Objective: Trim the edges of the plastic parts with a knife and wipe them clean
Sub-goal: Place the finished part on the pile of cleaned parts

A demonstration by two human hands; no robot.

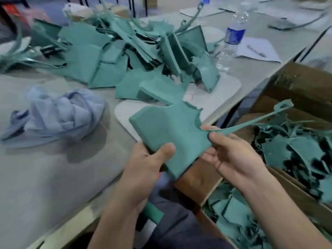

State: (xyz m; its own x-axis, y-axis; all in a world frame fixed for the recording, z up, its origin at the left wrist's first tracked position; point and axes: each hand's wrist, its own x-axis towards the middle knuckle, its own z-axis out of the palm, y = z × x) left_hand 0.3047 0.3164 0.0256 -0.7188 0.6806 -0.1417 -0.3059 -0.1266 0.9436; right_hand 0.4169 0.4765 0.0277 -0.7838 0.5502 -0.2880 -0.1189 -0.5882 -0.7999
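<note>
A flat teal plastic part (172, 130) is held over the table's right edge. My left hand (149, 162) grips its lower left corner, thumb on top. My right hand (231, 155) pinches a long thin teal strip (251, 121) that peels off the part's right edge and stretches up and right, ending in a small loop. A crumpled light blue cloth (59, 114) lies on the table to the left. No knife is visible in either hand.
A large heap of teal parts (111, 56) covers the far table. A white cutting mat (222, 90) lies under the nearest parts. A water bottle (231, 42) and paper with a pen (256, 51) sit behind. Cardboard boxes (305, 87) of teal scraps stand at right.
</note>
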